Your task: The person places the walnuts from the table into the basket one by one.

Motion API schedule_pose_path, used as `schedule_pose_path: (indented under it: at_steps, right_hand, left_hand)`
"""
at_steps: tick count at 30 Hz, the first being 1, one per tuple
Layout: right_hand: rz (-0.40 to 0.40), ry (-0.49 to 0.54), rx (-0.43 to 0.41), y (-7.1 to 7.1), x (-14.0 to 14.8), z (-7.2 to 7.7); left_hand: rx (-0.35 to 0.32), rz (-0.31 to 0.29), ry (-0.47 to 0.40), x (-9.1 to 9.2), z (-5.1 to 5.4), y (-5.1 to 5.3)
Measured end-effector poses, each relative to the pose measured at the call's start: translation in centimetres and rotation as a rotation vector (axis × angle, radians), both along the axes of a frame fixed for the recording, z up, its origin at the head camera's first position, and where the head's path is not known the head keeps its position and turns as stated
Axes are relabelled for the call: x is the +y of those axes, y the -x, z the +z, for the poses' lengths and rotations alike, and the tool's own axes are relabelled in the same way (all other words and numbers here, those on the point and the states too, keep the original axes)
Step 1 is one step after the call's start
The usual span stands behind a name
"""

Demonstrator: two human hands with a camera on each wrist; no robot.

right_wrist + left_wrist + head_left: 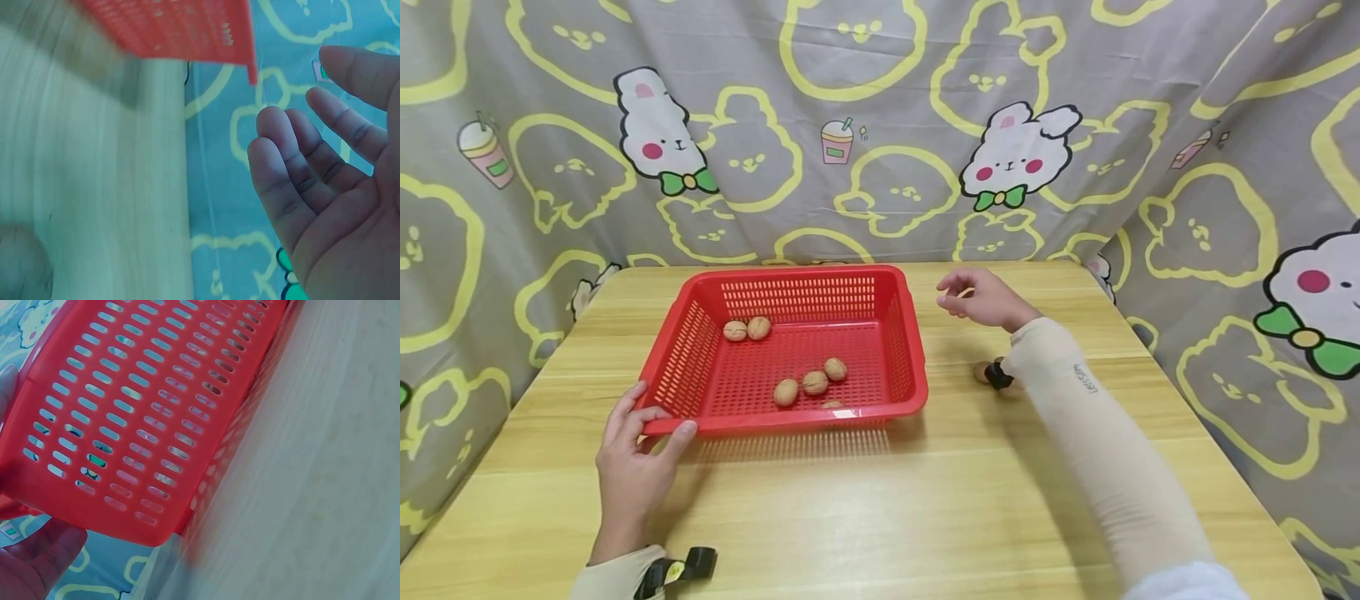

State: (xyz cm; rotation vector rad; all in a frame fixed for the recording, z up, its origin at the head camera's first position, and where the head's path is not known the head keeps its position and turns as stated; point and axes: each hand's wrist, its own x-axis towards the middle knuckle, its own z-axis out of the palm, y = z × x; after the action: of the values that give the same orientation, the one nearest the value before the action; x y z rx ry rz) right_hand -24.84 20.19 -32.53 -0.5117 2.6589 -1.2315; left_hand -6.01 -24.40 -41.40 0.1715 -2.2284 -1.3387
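A red slotted basket (pixel 805 419) stands on the wooden table with several walnuts inside, two at its back left and the others toward the front. My left hand (pixel 636 475) grips the front left corner of its rim, thumb on the near edge; the left wrist view shows fingertips (pixel 69 540) at the basket's edge. To the right of the basket my right hand (pixel 981 298) hangs in the air, fingers loosely bent and holding nothing, as the right wrist view also shows (pixel 337 181).
A walnut (pixel 981 372) lies on the table (pixel 865 517) below my right forearm, partly hidden by the black wrist camera. Patterned grey cloth (pixel 895 108) hangs behind the table and along its sides.
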Motion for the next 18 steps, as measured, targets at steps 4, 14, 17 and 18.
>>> schedule_pose_path:
  at_steps: [4, 14, 17, 18]
  right_hand:
    - [-0.025, -0.013, -0.030, -0.2, 1.3, -0.3]
    - [-0.046, -0.027, -0.054, -0.2, 4.5, -2.1]
    - [-0.049, -0.042, -0.072, -0.4, 5.3, -2.8]
    - [-0.050, -0.045, -0.083, -0.5, 5.5, -3.0]
  left_hand:
    - [0.009, 0.001, 0.001, 0.0, 0.0, 0.1]
    - [0.005, 0.004, 0.012, 0.0, 0.0, 0.1]
    - [0.008, 0.004, 0.009, 0.0, 0.0, 0.0]
    - [0.007, 0.004, 0.011, 0.1, 0.0, 0.0]
